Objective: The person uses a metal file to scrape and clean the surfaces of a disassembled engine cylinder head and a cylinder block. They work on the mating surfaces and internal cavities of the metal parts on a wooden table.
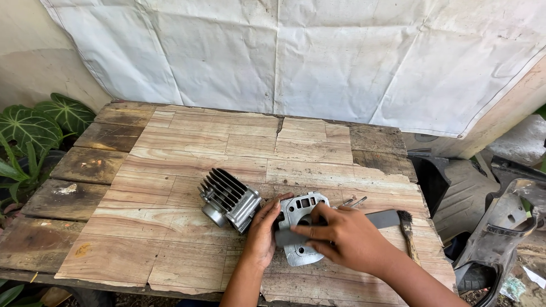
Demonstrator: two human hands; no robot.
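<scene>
While both hands (pixel 307 233) pinch it, cover plate (pixel 301 227) lies beneath

Both hands cover much of the metal cover (pixel 300 227); forearms run off the bottom edge; black plastic part (pixel 500 227) cut off right.

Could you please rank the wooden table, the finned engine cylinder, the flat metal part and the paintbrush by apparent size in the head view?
1. wooden table
2. finned engine cylinder
3. flat metal part, half covered by the hands, so close to the cylinder
4. paintbrush
</scene>
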